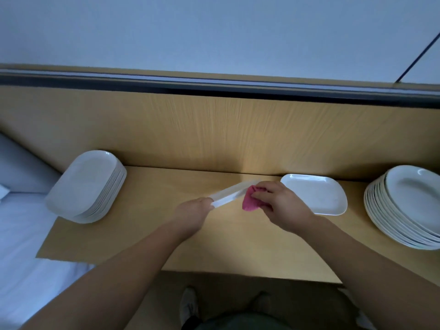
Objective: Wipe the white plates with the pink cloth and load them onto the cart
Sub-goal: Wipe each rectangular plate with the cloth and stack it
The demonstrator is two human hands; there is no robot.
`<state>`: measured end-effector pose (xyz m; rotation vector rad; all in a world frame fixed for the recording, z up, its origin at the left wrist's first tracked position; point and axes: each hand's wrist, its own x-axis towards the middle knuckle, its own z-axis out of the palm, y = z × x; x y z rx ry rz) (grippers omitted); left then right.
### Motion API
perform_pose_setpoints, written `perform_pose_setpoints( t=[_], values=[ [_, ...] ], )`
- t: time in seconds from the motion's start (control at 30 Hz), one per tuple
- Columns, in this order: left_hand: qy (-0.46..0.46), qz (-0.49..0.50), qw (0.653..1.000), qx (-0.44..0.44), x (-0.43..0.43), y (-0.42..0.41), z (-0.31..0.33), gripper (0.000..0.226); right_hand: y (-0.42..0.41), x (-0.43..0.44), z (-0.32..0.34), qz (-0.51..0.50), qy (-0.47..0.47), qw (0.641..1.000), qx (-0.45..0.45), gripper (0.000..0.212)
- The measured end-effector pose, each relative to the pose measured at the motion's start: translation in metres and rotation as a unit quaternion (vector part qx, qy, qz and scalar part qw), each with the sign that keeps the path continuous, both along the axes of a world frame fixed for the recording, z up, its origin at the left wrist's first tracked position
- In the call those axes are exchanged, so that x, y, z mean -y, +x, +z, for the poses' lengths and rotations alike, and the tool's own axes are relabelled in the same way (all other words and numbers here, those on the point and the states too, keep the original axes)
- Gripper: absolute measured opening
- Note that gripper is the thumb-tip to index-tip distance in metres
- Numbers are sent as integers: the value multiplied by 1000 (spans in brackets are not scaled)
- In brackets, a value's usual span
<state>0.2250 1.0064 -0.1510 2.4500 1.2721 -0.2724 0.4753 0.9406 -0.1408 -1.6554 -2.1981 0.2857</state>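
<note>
My left hand (194, 211) grips the near end of a white rectangular plate (232, 193), held on edge above the wooden table (238, 246). My right hand (277, 204) holds the crumpled pink cloth (250, 201) against the plate's right side. A single white rectangular plate (316, 194) lies flat on the table just right of my right hand. A stack of several white rectangular plates (88, 186) stands at the table's left end. A stack of several round white plates (407, 206) stands at the right end. No cart is in view.
A wooden back panel (226, 129) rises behind the table, topped by a dark rail (214, 85). A white surface (23, 246) lies to the left of the table. My shoes (189, 303) show below the table's front edge.
</note>
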Motion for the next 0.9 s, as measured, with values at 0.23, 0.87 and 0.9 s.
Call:
perform_pose_setpoints(
  t=[0.23,0.87,0.9],
  values=[
    [19,15,1000,13,-2,1,45,15,-3,-17,31,22,68,997,-3,32],
    [-57,186,969,154,-17,-16,29,43,-25,-28,16,35,69,997,-3,33],
    [-65,190,967,154,-19,-18,27,44,-27,-30,14,34,64,997,-3,33]
  ],
)
